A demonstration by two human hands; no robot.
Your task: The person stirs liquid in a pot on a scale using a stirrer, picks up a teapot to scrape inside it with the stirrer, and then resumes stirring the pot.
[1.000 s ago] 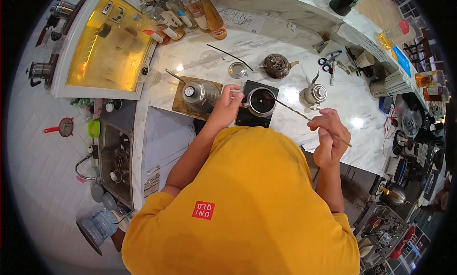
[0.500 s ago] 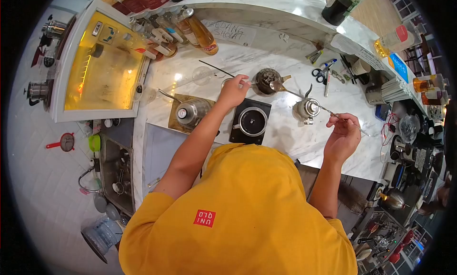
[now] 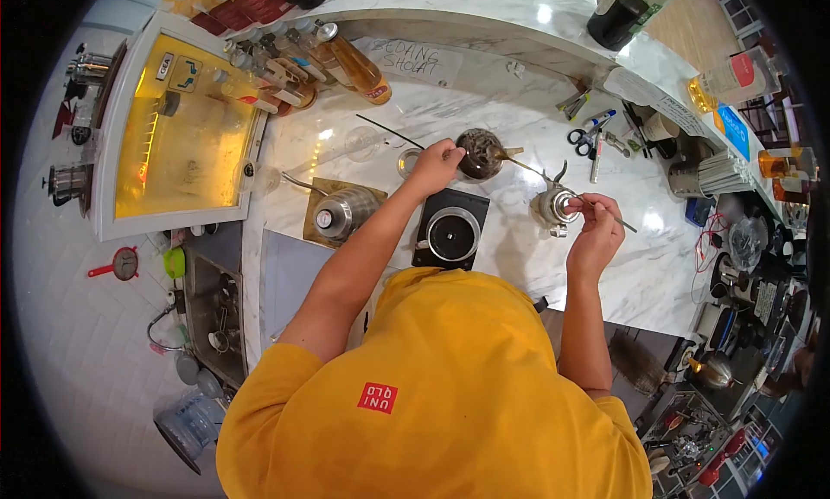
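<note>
My right hand (image 3: 595, 227) is closed on a long thin twisted spoon (image 3: 523, 165), whose far end reaches into the round glass pot (image 3: 481, 153) of dark contents. At the near side of that pot, my left hand (image 3: 435, 166) has its fingers closed at the rim; what they grip is too small to make out. Below my left hand, a metal cup of dark liquid (image 3: 453, 235) stands on a black scale (image 3: 430, 203). Under the spoon, beside my right hand, is a small metal pot (image 3: 553, 204). A gooseneck kettle (image 3: 346, 212) sits left of my left forearm on a wooden board (image 3: 312, 221).
Bottles (image 3: 354, 63) stand at the back left beside a yellow-lit cabinet (image 3: 186, 127). A thin black stick (image 3: 389, 131) lies behind my left hand. Scissors (image 3: 581, 139) and pens are at the back right, near a holder of straws (image 3: 687, 176). A sink (image 3: 210, 313) is at left.
My left hand has moved from the metal cup toward the glass pot. My right hand first moved right, then back left, and the spoon's far end went from the cup into the glass pot.
</note>
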